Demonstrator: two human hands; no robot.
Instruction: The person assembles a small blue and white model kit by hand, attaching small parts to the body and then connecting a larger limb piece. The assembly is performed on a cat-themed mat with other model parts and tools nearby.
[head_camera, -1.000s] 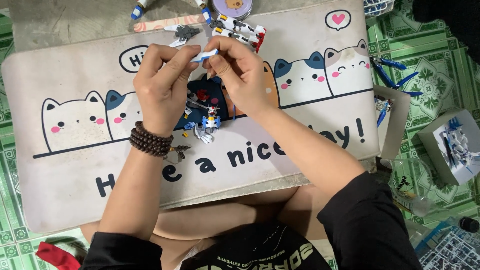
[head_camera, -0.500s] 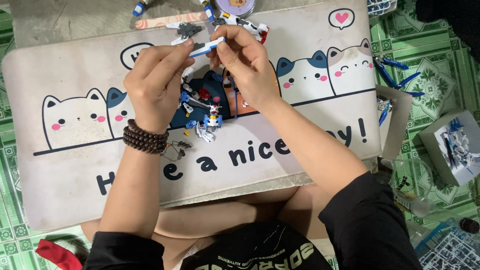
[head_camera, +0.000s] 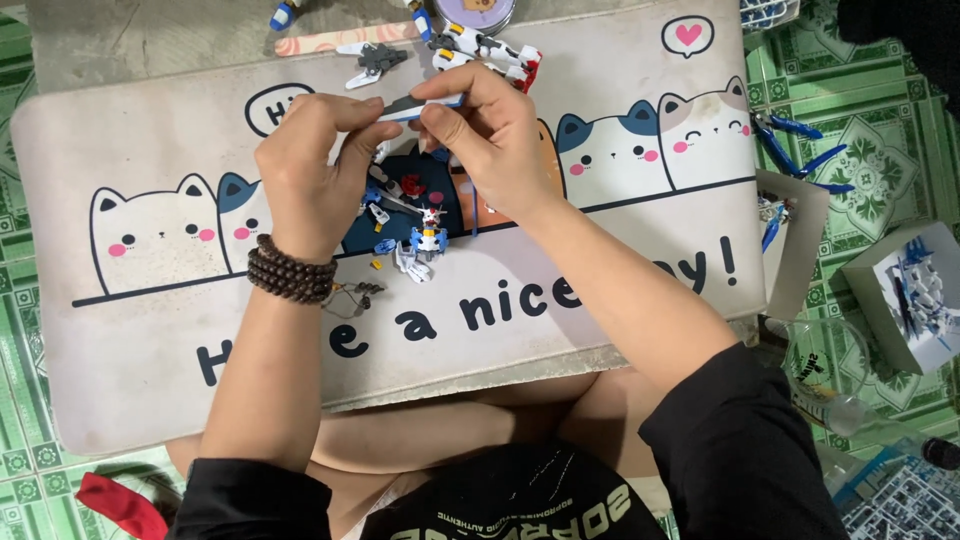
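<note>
Green tiled floor, cat-print mat spread on it. Left hand — beaded bracelet at the wrist — pinches one end of a thin white-blue strip; right hand grips the other end. Both have lifted since a second ago, strip now level and well above the mat. Loose model parts lie just below the hands, uncovered now. Half-built figure just beyond the right hand; blue nippers well right.

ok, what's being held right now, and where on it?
A thin blue-and-white strip, pinched between both hands: left hand at its left end, right hand at its right end.
</note>
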